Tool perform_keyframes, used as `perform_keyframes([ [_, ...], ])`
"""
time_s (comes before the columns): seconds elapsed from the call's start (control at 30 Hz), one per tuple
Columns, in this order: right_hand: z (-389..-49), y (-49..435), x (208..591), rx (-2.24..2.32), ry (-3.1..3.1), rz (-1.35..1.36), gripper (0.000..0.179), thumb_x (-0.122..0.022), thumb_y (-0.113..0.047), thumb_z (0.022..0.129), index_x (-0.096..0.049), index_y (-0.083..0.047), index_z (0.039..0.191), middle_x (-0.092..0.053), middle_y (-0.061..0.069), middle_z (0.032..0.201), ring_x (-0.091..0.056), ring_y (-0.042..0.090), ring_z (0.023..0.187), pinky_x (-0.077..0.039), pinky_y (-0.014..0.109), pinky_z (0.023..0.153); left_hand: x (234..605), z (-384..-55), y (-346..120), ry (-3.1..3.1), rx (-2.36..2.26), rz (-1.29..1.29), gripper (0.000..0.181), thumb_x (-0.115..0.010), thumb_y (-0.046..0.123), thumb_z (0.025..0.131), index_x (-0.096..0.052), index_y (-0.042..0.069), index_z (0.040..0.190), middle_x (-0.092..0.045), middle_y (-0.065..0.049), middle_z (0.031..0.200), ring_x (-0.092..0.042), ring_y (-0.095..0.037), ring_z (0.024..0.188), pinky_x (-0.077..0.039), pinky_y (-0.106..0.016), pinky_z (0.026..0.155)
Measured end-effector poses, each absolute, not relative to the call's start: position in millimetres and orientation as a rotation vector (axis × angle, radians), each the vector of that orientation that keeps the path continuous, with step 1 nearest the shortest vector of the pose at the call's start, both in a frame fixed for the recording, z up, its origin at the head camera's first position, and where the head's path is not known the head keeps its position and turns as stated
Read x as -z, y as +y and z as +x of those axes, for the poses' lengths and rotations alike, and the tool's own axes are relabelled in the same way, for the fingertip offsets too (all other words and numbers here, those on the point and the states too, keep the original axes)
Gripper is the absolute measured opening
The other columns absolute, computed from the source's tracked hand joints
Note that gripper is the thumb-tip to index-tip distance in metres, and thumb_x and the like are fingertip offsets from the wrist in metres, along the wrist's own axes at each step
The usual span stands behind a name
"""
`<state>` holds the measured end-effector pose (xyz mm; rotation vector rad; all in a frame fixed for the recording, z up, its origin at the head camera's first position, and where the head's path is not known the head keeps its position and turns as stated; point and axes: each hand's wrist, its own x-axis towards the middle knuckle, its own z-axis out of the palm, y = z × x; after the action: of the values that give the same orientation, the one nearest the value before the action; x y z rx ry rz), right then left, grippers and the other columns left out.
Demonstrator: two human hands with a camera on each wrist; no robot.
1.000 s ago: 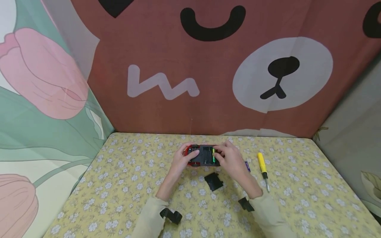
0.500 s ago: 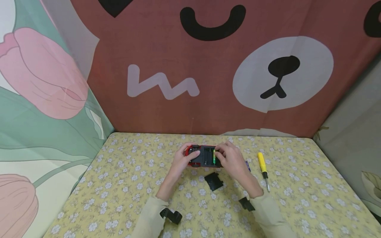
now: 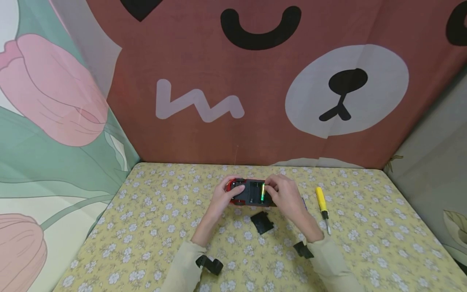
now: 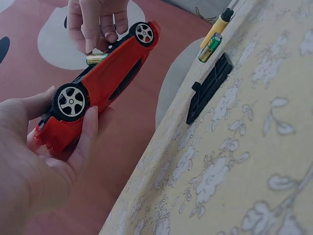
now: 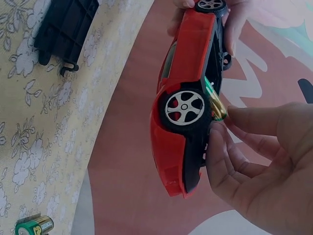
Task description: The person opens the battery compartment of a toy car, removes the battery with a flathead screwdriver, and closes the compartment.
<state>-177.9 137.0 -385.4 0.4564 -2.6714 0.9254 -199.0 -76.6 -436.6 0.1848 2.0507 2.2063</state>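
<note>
Above a flower-patterned surface (image 3: pixel 146 227), a red toy car (image 4: pixel 110 81) is held with its underside toward the person, the left hand (image 3: pixel 221 195) gripping one end, the right hand (image 3: pixel 289 197) at the other. A yellow screwdriver (image 3: pixel 320 198) and black cover (image 3: pixel 262 222) lie below, a green battery (image 4: pixel 211 47) between them. The right hand's thumb and finger pinch a second battery (image 5: pixel 215 104), tilted partway into the open compartment (image 3: pixel 256 191).

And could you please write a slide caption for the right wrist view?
Right hand touching a green-and-gold battery that juts from a red toy car.

Cover (image 3: pixel 262 222) before toy car (image 3: pixel 249 194), screwdriver (image 3: pixel 321 200) to right
</note>
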Motion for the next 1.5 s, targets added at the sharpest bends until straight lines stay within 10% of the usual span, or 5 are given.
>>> perform_keyframes([
  [1.5, -175.1, 130.3, 388.0, -1.05, -2.512, 0.497, 0.015, -0.08, 0.0, 0.089, -0.072, -0.002, 0.101, -0.072, 0.01, 0.091, -0.07, 0.022, 0.081, -0.061, 0.037, 0.068, 435.2, -199.3, -77.6, 2.011, -2.248, 0.166, 0.041, -0.071, 0.019, 0.099, -0.062, 0.011, 0.138, -0.065, -0.019, 0.126, -0.072, -0.025, 0.088, -0.061, -0.064, 0.072],
])
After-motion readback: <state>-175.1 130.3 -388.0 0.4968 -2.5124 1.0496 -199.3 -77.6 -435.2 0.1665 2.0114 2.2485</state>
